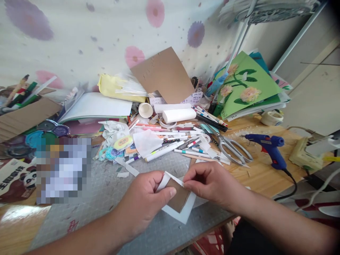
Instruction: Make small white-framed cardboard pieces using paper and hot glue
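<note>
My left hand [145, 200] and my right hand [211, 182] meet over the grey cutting mat [106, 191] near the table's front edge. Both pinch a small brown cardboard piece [178, 198] wrapped in white paper [183, 211]. My left thumb presses on the cardboard's left side. My right fingers are closed on a folded white paper edge at its top. The paper's lower part lies flat on the mat.
Scissors [233, 148], a blue glue gun [269, 147] with its black cord, a tape roll [271, 118] and a heap of pens and paper scraps [170, 141] lie behind my hands. A green flower card [245, 85] and a cardboard sheet [164, 76] lean on the wall.
</note>
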Demonstrator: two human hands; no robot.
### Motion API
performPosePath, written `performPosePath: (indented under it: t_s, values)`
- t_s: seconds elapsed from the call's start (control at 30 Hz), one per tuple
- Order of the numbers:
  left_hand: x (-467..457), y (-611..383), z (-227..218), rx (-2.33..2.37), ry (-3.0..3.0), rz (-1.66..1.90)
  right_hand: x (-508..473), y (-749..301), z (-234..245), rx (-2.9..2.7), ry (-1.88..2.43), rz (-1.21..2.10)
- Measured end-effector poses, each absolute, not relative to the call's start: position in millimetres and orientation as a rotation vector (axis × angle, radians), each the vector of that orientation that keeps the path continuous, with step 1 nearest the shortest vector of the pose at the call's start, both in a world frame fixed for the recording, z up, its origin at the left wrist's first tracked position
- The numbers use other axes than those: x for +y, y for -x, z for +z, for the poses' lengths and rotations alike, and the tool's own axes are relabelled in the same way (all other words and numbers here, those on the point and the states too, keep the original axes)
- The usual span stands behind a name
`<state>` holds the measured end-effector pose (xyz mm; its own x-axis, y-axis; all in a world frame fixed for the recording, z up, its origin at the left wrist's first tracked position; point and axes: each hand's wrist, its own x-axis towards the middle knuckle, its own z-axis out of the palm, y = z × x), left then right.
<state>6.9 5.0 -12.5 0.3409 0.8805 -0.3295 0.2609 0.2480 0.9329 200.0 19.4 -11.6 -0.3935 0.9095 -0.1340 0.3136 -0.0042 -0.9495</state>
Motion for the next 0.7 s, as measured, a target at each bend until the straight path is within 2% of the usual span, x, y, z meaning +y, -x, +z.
performPosePath:
  t_s: [0.1, 0.33, 0.6, 0.7]
  values:
    - [5, -6, -15, 1.197, -1.307, 0.587, 18, -199, -9, -1.851, 1.275, 1.212]
    - [4, -7, -14, 1.131, -1.317, 0.543, 23, -201, -4, -1.615, 1.158, 1.694]
    - [4, -10, -11, 1.182, -1.342, 0.520, 23, -192, -8, -1.658, 1.259, 1.589]
    - [3, -10, -10, 1.165, -1.328, 0.505, 29, -195, -5, -1.629, 1.192, 1.699]
